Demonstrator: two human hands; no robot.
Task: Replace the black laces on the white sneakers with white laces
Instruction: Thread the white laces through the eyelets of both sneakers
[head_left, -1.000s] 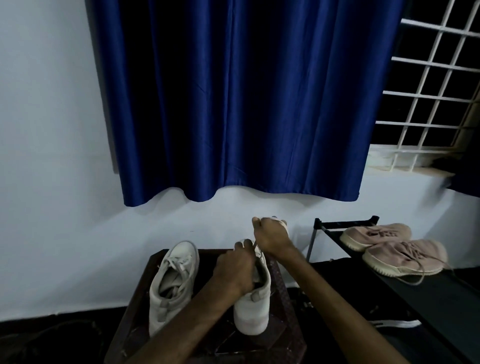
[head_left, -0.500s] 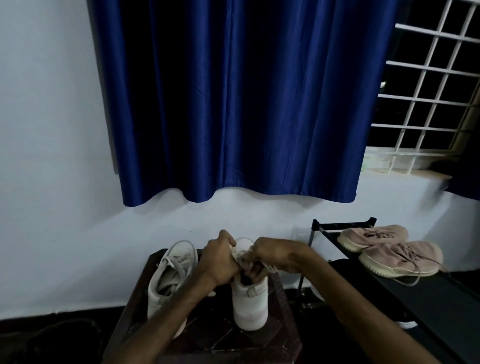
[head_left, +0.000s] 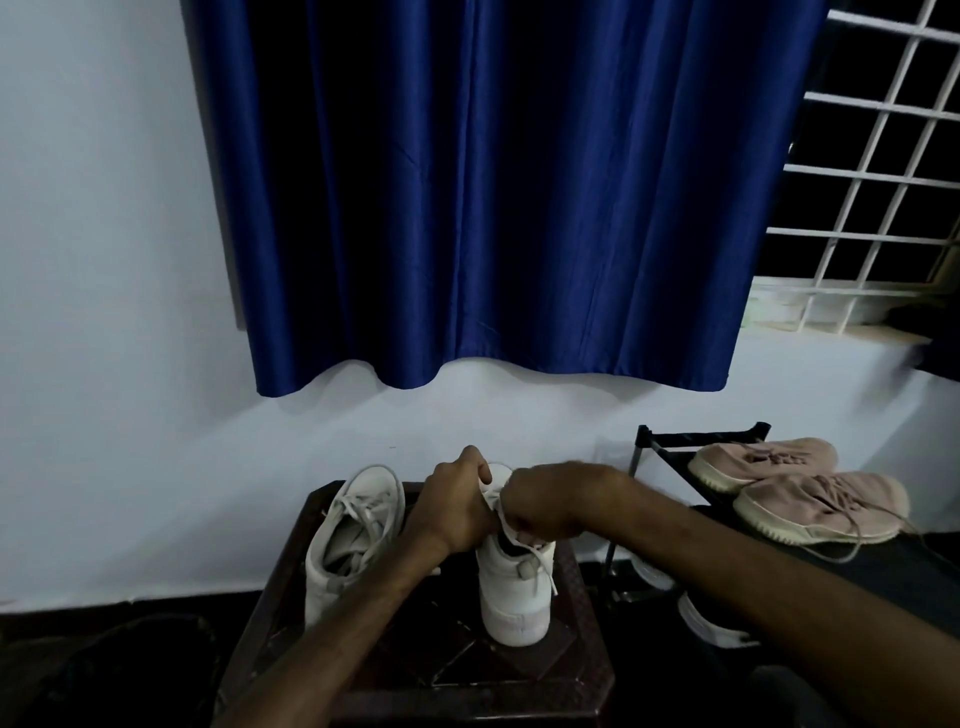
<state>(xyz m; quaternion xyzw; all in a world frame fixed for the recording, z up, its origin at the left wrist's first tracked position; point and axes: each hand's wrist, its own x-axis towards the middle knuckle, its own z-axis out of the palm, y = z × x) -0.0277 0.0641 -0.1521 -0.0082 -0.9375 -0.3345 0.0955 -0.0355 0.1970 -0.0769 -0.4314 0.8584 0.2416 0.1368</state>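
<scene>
Head view: on the dark tabletop (head_left: 415, 670), the laced sneaker (head_left: 353, 540) already wears white. The left hand (head_left: 457, 509) and right hand (head_left: 545, 512) meet over the second sneaker (head_left: 514, 597), each grip pinching its white lace (head_left: 540, 558). Probably only the top threading and tying remain. No black lace shows.

A blue curtain (head_left: 493, 197) hangs on the white wall (head_left: 104, 312) beside a white window grille (head_left: 872, 171). Two pinkish shoes (head_left: 821, 506) sit side by side on a black rack (head_left: 701, 435), right of the dark table (head_left: 467, 670).
</scene>
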